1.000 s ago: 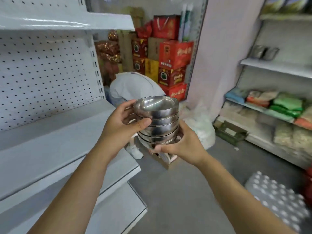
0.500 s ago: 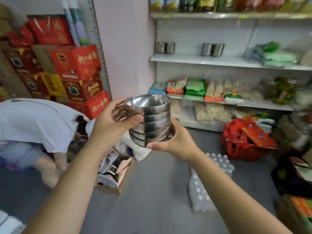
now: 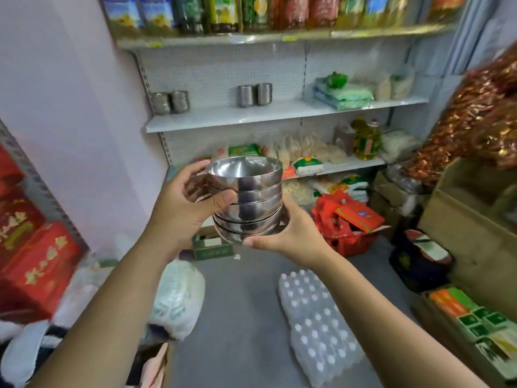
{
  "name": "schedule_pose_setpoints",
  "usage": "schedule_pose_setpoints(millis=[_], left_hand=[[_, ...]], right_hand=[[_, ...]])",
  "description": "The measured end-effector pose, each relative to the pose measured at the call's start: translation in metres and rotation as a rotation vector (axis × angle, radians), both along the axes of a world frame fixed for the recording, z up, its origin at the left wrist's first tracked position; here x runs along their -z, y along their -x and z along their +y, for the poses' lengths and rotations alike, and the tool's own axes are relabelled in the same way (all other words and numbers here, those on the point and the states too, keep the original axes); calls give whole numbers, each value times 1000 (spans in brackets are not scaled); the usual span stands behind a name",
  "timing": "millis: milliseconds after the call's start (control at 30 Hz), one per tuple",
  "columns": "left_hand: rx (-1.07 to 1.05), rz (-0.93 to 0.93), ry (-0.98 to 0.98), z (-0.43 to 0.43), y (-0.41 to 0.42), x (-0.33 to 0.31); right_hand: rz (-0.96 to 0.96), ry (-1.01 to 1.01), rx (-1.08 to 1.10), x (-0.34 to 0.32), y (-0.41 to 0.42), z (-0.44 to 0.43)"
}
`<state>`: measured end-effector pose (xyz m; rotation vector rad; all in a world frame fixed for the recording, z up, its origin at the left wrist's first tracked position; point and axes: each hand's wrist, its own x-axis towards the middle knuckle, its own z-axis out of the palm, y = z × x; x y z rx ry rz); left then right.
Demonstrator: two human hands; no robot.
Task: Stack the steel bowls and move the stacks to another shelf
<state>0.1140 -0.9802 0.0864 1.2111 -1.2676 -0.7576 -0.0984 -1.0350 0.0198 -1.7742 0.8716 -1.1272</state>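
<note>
Both hands grasp the stack of bowls [image 3: 247, 197], which hangs in mid-air in front of the shelving, well apart from any board. My left hand [image 3: 183, 208] wraps its side, thumb pressed across the front of the upper bowls and fingers curled round the far side; my right hand [image 3: 296, 236] cups it from below, thumb lying along the lowest rim. Several steel bowls sit nested, the top one open and shiny inside. Behind them stands a white shelf rack [image 3: 223, 68] with a pegboard back. Its top board carries a row of bottles [image 3: 223, 12], and the middle board [image 3: 251, 116] is partly bare. The lower board holds pale food packets [image 3: 305, 148]. On the grey floor [image 3: 246, 303], red boxes [image 3: 36, 264] are piled at the left and a shrink-wrapped pack of water bottles [image 3: 316, 326] lies at the right, with a white plastic bag [image 3: 179, 298] between the boxes and the pack. A red bag [image 3: 347, 219] slumps below the rack. A yellow oil jug [image 3: 365, 141] stands on the lower board. On the middle board, green packets [image 3: 344, 93] lie at the right, and two pairs of steel cups [image 3: 256, 94] stand upright, one pair at the left end, one near the middle.
</note>
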Motion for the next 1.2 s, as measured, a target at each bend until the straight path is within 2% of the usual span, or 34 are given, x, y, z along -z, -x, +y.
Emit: schedule_pose_setpoints(millis=[233, 700, 933, 1200], left_hand=[[59, 19, -28, -127, -6, 10], [-44, 26, 2, -397, -29, 3], [-110, 31, -19, -487, -77, 20], [-124, 29, 21, -598, -170, 22]], right_hand=[[10, -4, 76, 13, -5, -114], [26, 32, -28, -1, -31, -414], [34, -23, -100, 18, -84, -517], [54, -2, -119, 15, -185, -628]])
